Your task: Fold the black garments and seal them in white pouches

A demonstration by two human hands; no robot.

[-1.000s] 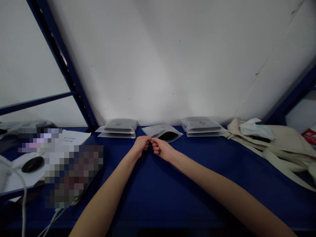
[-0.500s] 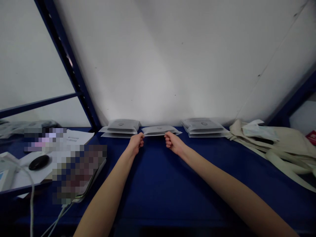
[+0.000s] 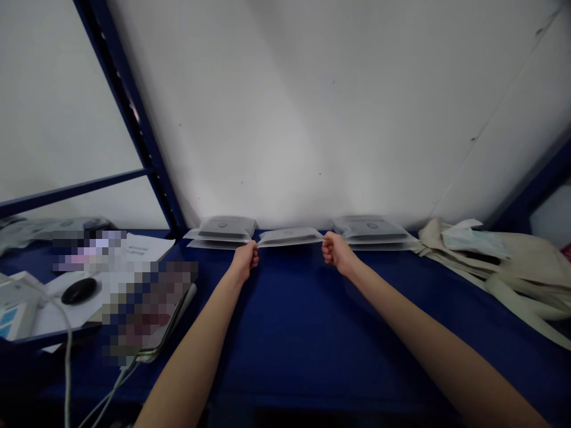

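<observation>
Just above the middle of the frame, both hands are closed on a flat, translucent white plastic pouch (image 3: 289,236) stretched level between them. The left hand (image 3: 244,260) is curled into a loose fist and pinches the pouch's left end; the right hand (image 3: 336,252) is likewise closed with its fingers folded in, pinching the right end. The pouch sits at the far edge of the deep blue table top (image 3: 285,333), close to the plain white wall (image 3: 312,107) that fills the upper part of the frame.

Just left of the held pouch lies a small stack of grey-and-white sealed pouches (image 3: 222,230), touching or nearly touching the left hand's end. Just right of it lies a similar, wider stack of sealed pouches (image 3: 372,230), near the right hand. Further toward the right edge is a crumpled cream cloth bag with long straps (image 3: 504,264).

At the left of the frame a dark blue metal shelf post (image 3: 134,119) slants upward. Below it lie white paper sheets (image 3: 145,246), a black oval computer mouse (image 3: 79,290) and pale grey cables (image 3: 66,362) running to the lower left corner.
</observation>
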